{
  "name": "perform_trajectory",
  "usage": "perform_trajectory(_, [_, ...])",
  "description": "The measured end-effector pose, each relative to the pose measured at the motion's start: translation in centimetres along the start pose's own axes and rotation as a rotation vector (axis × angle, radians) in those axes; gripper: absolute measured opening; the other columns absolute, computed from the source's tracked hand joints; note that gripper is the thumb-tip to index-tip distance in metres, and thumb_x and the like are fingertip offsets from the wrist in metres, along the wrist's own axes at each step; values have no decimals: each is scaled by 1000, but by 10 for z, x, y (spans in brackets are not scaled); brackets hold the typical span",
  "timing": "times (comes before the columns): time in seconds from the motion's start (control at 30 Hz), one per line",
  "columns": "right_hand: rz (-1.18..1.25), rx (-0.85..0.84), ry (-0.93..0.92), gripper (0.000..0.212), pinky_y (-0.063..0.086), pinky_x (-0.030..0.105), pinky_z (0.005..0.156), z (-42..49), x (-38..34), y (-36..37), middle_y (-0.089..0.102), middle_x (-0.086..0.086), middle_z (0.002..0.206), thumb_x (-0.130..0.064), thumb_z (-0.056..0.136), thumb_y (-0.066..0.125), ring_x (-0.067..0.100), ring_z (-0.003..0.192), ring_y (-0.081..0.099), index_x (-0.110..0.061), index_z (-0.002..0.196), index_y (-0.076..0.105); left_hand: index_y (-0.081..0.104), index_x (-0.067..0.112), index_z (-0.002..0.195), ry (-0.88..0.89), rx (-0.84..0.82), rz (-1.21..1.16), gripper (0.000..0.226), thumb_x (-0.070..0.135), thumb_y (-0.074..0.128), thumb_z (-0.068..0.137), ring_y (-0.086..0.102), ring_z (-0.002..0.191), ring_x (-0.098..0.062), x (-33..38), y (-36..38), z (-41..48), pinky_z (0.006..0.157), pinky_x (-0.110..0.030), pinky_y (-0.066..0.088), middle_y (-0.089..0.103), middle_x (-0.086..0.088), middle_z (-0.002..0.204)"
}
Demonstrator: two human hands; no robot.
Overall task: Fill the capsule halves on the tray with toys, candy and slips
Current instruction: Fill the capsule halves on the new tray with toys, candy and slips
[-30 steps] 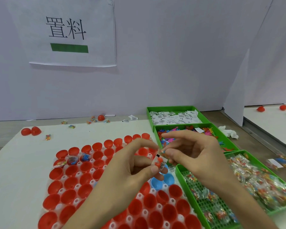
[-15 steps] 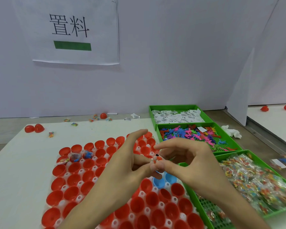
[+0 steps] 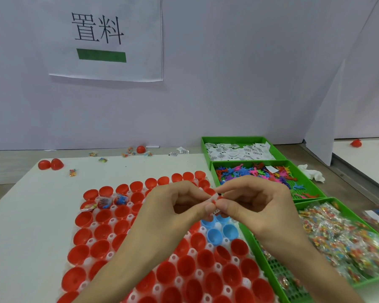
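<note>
Head view: left hand (image 3: pixel 173 206) and right hand (image 3: pixel 256 204) both pinch a small red toy (image 3: pixel 213 201), possibly with a slip (image 3: pixel 216 212), above the capsule halves (image 3: pixel 101 248); fumbling between fingers (image 3: pixel 209 208) could drop it astray.

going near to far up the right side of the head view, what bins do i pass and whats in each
candy bin, heaped with clear-wrapped candy → toy bin, holding small coloured plastic toys → slip bin, full of white printed slips, the farthest, near the wall
</note>
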State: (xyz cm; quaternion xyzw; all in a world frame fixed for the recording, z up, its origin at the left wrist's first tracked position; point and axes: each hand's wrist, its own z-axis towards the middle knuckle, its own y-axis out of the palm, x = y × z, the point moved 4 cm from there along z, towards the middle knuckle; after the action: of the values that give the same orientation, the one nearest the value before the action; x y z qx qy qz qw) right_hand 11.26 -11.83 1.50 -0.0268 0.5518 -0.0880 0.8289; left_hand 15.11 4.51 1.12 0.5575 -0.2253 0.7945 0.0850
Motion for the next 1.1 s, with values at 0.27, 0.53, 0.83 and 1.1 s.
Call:
perform_trajectory(0.27, [-17, 25, 134, 32, 60, 26, 66, 5, 10, 6, 76, 5, 80, -7, 66, 88, 20, 74, 75, -29, 88, 77, 74, 14, 77, 7, 75, 110, 6, 11, 80, 77, 72, 66, -7, -2, -11, 1, 67, -20, 57, 74, 6, 69])
perform_trajectory(0.53, [-211, -42, 17, 27, 58, 21, 65, 51, -6, 43, 76, -4, 78, -5, 74, 85, 10, 74, 74, -27, 86, 74, 70, 33, 99, -7, -34, 399, 22, 22, 77, 81, 67, 90, 5, -13, -77, 18, 83, -14, 50, 74, 19, 90])
perform_trajectory(0.83, [-504, -267, -32, 29, 51, 9, 74, 100, 42, 125, 75, -5, 71, -1, 73, 77, 1, 71, 70, -22, 93, 74, 50, 34, 129, -224, 18, 751, 55, -1, 48, 87, 63, 105, -6, -64, -123, 17, 101, -36, 43, 69, 19, 115])
perform_trajectory(1.1, [-724, -325, -67, 31, 56, 27, 72, 101, 61, 146, 69, -16, 69, -6, 72, 71, 1, 72, 66, -30, 92, 71, 52, 31, 127, -242, -5, 711, 56, -2, 47, 82, 61, 112, -15, -73, -124, 19, 99, -40, 44, 68, 12, 120])
